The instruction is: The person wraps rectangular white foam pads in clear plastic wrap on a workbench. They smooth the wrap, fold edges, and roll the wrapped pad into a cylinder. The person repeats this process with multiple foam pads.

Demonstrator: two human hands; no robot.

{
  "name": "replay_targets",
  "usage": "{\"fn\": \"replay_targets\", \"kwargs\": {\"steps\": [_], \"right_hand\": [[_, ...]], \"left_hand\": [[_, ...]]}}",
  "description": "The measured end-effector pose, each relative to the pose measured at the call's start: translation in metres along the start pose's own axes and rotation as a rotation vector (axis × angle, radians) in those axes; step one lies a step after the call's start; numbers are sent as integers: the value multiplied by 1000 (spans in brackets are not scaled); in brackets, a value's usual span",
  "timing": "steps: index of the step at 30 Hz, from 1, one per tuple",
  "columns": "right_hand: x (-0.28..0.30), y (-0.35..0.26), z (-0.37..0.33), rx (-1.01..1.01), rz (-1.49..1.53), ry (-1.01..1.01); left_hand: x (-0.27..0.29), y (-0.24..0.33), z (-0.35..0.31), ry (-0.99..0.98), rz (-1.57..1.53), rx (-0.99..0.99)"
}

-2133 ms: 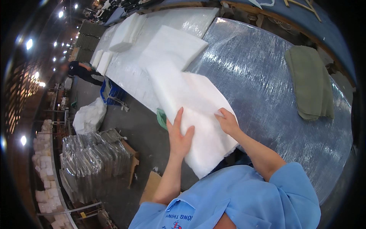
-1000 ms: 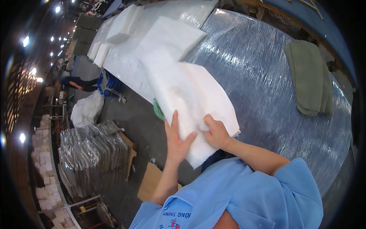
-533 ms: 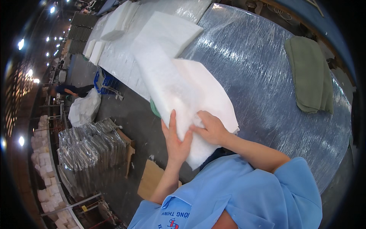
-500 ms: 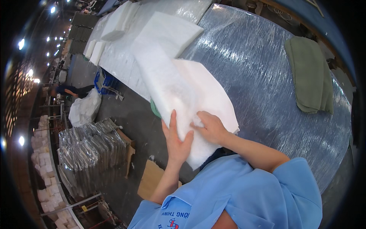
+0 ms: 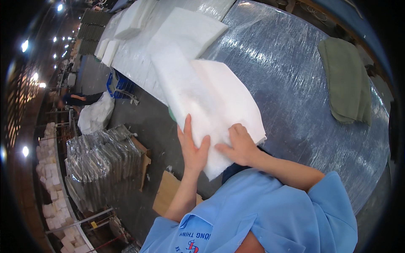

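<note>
A long white piece of fluffy batting (image 5: 181,86) runs diagonally across the table, its near end hanging over the edge in front of me. Beneath it lies a stack of smooth off-white sheets (image 5: 230,90), fanned out on the right side. My left hand (image 5: 193,149) rests on the batting's left edge, thumb and fingers spread. On the right part of its near end lies my right hand (image 5: 241,145), thumb stretched away from the curled-over fingers; nothing shows in its grasp. A bit of green (image 5: 171,114) peeks out beneath the batting's left edge.
Plastic film covers the table (image 5: 291,80). Folded olive-green cloth (image 5: 346,82) lies at its right, more white batting (image 5: 190,31) at the far side. On the floor to the left stand plastic-wrapped bundles (image 5: 103,164), cardboard (image 5: 166,192), a blue crate (image 5: 120,85) and a bent-over person (image 5: 80,99).
My right hand has let go of a pinched white tuft and spread its thumb away from its fingers on the batting. My left hand has shifted slightly up.
</note>
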State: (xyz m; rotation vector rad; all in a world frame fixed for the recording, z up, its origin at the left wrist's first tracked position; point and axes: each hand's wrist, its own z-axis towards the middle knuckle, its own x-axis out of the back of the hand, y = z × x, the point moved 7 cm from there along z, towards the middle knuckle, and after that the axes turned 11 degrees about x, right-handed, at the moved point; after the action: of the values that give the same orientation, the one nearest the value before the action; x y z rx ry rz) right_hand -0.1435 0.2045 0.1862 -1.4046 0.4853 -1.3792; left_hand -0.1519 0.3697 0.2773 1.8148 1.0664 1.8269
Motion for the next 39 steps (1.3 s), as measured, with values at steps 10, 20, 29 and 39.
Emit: {"fn": "replay_targets", "kwargs": {"steps": [10,20,29,39], "right_hand": [[16,-17,6,144,352,65],[-13,57,24,70,100,7],[23,28,6,-59,474,-5],[4,69,-16,29,202,28]], "left_hand": [[-1,-10,-14,-180,-380,25],[-6,-28,-29,-25,-299,22],[-4,-30,-27,32,-289,-9],[-5,-20,-26,46,-262,-20]]}}
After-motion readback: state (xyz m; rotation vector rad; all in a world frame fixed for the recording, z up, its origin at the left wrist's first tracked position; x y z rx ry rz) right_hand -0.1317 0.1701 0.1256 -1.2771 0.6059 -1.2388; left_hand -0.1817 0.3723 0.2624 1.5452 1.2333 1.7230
